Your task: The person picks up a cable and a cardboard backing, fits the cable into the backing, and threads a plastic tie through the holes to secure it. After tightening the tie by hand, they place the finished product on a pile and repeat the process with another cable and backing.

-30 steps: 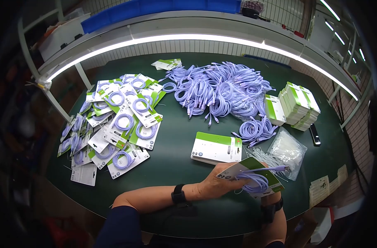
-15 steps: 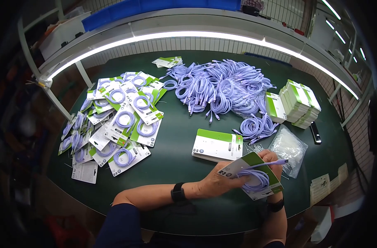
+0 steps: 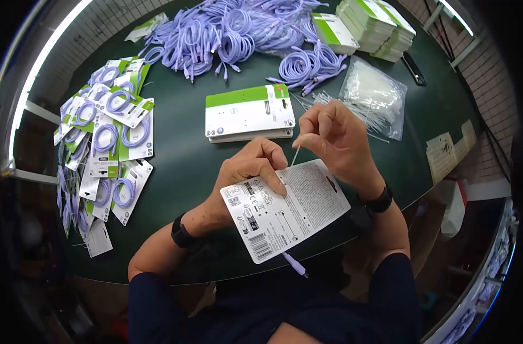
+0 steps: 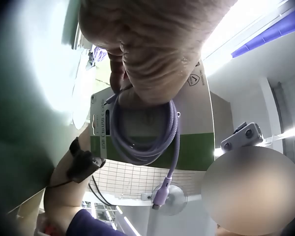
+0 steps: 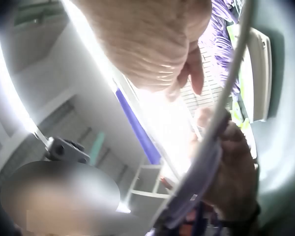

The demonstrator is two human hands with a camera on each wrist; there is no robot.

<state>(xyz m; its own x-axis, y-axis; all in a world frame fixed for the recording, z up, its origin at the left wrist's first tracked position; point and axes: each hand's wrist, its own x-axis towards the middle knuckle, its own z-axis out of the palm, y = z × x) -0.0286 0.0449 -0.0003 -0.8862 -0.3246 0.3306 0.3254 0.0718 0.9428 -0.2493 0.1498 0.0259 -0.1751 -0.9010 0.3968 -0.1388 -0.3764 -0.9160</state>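
In the head view my left hand (image 3: 247,172) grips a packaging card (image 3: 316,198), printed back facing up, with the thumb side over its far edge. A lilac USB-C cable (image 4: 137,156) lies coiled against the card's front, seen in the left wrist view. Its connector (image 3: 294,264) sticks out past the card's near edge. My right hand (image 3: 337,140) pinches a thin white cable tie (image 3: 296,155) between thumb and forefinger. That tie stands up from the card's far edge, right beside the left fingertips.
A stack of blank-fronted cards (image 3: 247,117) lies just beyond the hands. Loose cable ties (image 3: 364,117) and a bag of ties (image 3: 373,92) are at the right. Cables (image 3: 215,34) are heaped behind. Finished-looking carded cables (image 3: 106,137) pile up at left; boxed card stacks (image 3: 370,26) stand back right.
The card has been turned over from its cable side to its printed back. My right hand has come from behind it to the far edge, pinching the tie. The head view has tilted down.
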